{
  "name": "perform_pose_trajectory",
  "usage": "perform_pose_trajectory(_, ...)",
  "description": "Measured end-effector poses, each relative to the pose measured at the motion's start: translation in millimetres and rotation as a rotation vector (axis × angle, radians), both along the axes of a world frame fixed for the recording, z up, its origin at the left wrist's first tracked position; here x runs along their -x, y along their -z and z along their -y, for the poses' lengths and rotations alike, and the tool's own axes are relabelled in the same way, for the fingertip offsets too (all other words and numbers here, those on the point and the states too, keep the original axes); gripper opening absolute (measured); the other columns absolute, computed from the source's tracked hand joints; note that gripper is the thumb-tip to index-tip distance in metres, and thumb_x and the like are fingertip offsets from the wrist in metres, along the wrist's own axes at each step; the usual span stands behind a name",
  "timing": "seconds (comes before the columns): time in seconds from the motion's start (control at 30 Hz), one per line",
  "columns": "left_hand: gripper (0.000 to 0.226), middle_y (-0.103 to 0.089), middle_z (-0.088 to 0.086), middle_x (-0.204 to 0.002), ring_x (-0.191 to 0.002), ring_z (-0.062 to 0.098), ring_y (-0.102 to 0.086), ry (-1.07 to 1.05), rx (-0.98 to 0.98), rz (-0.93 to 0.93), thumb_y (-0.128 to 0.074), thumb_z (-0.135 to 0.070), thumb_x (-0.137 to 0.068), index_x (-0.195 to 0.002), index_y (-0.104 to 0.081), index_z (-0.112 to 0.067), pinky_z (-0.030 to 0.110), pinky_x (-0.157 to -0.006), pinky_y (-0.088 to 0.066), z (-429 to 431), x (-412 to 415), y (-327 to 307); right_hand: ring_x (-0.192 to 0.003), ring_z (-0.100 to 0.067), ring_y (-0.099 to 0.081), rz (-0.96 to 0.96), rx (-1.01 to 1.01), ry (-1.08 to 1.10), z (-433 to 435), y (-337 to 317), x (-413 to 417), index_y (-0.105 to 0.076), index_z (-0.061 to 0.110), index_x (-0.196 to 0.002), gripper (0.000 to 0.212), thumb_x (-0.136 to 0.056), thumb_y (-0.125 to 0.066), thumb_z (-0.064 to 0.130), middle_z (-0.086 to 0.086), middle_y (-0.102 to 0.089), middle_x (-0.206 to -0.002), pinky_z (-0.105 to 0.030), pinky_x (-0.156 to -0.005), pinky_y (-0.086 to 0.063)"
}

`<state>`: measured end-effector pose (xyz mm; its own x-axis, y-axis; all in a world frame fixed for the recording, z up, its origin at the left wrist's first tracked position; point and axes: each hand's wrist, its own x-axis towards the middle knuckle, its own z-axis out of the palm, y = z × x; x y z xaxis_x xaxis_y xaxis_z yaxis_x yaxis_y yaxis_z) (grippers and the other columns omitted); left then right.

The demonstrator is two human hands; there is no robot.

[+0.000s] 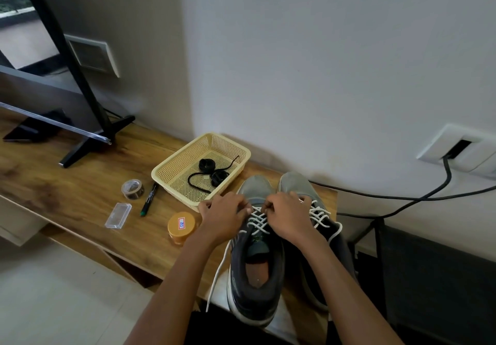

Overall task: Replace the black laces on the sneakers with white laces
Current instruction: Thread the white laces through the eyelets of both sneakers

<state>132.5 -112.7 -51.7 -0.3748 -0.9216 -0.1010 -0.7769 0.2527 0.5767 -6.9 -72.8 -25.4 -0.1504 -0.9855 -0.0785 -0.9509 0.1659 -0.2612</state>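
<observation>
**Both hands at the lacing of the left sneaker**

Two grey sneakers stand side by side on the right end of the wooden worktop (67,183), toes toward the wall. The left sneaker (237,266) is partly laced with a white lace (258,221), which crosses over its tongue. One loose end trails down the sneaker's left side and hangs past the worktop's edge. The right sneaker (294,182) is just beside it and also carries white lacing (319,213).

The left hand (222,215) and the right hand (290,215) meet over the lower eyelets of the left sneaker. Both have their fingers curled in, pinching the white lace near the toe end.

The black laces (212,175) lie coiled in a cream plastic basket (166,172), which sits just behind the left hand.

Left of the basket are a roll of tape (132,189) and a marker (149,199). Nearer the edge are a clear plastic box (118,215) and an orange-lidded jar (182,226). A screen on a black stand (88,130) fills the far left, and a dark cable (429,197) runs from a wall socket (461,148) on the right.
</observation>
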Motion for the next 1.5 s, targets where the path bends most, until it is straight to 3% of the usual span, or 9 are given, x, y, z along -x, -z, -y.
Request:
perform_pose_trajectory(0.2,0.010,-0.053,-0.016,-0.098,-0.105,0.009,-0.051,-0.022,-0.044,-0.065,-0.049,-0.032,-0.096,-0.087,-0.054,-0.033,0.036,-0.100,-0.019,1.5,-1.4,-1.1,-0.110,-0.016,-0.052,0.048,0.066,-0.013,-1.2,-4.3,2.6,-0.069,0.023,-0.098,0.023,-0.094,-0.047,0.016,0.007,-0.066,-0.108,-0.039,-0.101,-0.021)
perform_pose_trajectory(0.37,0.020,-0.066,-0.010,-0.081,-0.083,0.019,-0.064,-0.140,-0.127,-0.316,-0.046,-0.023,-0.098,-0.081,-0.056,-0.028,0.040,-0.086,-0.050,-9.1,-21.4,-13.0,-0.104,-0.009,-0.054,0.195,0.124,0.062,-16.0,-27.7,18.1,-0.070,0.024,-0.093,0.022,-0.093,-0.049,0.018,0.013,-0.067,-0.102,-0.030,-0.094,-0.019)
perform_pose_trajectory(0.43,0.021,-0.068,-0.003,-0.083,-0.085,0.023,-0.064,-0.084,-0.148,-0.268,-0.047,-0.023,-0.098,-0.083,-0.061,-0.021,0.041,-0.083,-0.051,-22.0,-29.3,-12.1,-0.107,-0.011,-0.052,0.124,0.032,0.019,-27.9,-30.0,21.1,-0.070,0.027,-0.088,0.020,-0.089,-0.052,0.019,0.014,-0.066,-0.099,-0.036,-0.101,-0.018)
perform_pose_trajectory(0.53,0.013,-0.066,-0.006,-0.090,-0.091,0.017,-0.061,-0.032,-0.148,-0.147,-0.055,-0.031,-0.093,-0.082,-0.061,-0.032,0.041,-0.087,-0.049,-38.3,-34.8,-5.1,-0.121,-0.015,-0.041,0.028,-0.081,-0.042,-43.5,-24.5,16.0,-0.066,0.030,-0.094,0.015,-0.087,-0.056,0.022,0.012,-0.062,-0.108,-0.046,-0.109,-0.010)
perform_pose_trajectory(1.03,0.024,-0.065,-0.009,-0.094,-0.094,0.010,-0.060,-0.056,-0.111,-0.165,-0.052,-0.015,-0.095,-0.106,-0.071,-0.024,0.030,-0.086,-0.048,-46.1,-34.6,-17.9,-0.122,-0.017,-0.040,-0.050,0.052,-0.062,-52.3,-25.4,5.8,-0.070,0.035,-0.104,0.032,-0.092,-0.046,0.017,0.014,-0.065,-0.114,-0.046,-0.111,-0.005)
perform_pose_trajectory(1.2,0.011,-0.065,-0.007,-0.072,-0.069,0.006,-0.058,-0.110,-0.144,-0.406,-0.063,-0.023,-0.090,-0.097,-0.069,-0.017,0.029,-0.074,-0.045,-49.6,-45.5,-35.6,-0.114,-0.012,-0.047,0.125,0.119,0.044,-59.9,-46.4,19.8,-0.070,0.035,-0.086,0.014,-0.086,-0.059,0.026,0.017,-0.062,-0.085,-0.039,-0.107,-0.012)
perform_pose_trajectory(1.33,0.015,-0.068,-0.001,-0.076,-0.076,0.018,-0.062,-0.063,-0.036,-0.494,-0.062,-0.027,-0.090,-0.086,-0.070,-0.015,0.039,-0.081,-0.048,-59.9,-39.9,-65.5,-0.101,-0.010,-0.055,0.247,0.220,0.078,-71.8,-74.7,25.9,-0.063,0.037,-0.064,0.020,-0.080,-0.068,0.027,0.020,-0.061,-0.068,-0.037,-0.103,-0.018)
perform_pose_trajectory(1.43,0.018,-0.068,-0.013,-0.078,-0.083,0.008,-0.063,-0.017,0.057,-0.467,-0.059,-0.044,-0.087,-0.082,-0.069,-0.030,0.041,-0.089,-0.044,-73.2,-28.7,-83.0,-0.086,-0.005,-0.061,0.452,0.283,0.044,-83.4,-93.8,21.1,-0.064,0.038,-0.059,0.025,-0.077,-0.073,0.023,0.020,-0.066,-0.066,-0.039,-0.103,-0.028)
perform_pose_trajectory(1.5,0.013,-0.066,-0.017,-0.078,-0.084,-0.001,-0.061,0.019,0.069,-0.503,-0.059,-0.040,-0.089,-0.084,-0.067,-0.032,0.035,-0.088,-0.043,-82.7,-23.2,-91.4,-0.082,-0.001,-0.063,0.604,0.294,0.002,-88.6,-104.5,15.5,-0.068,0.035,-0.064,0.021,-0.077,-0.074,0.019,0.020,-0.068,-0.071,-0.036,-0.096,-0.040)
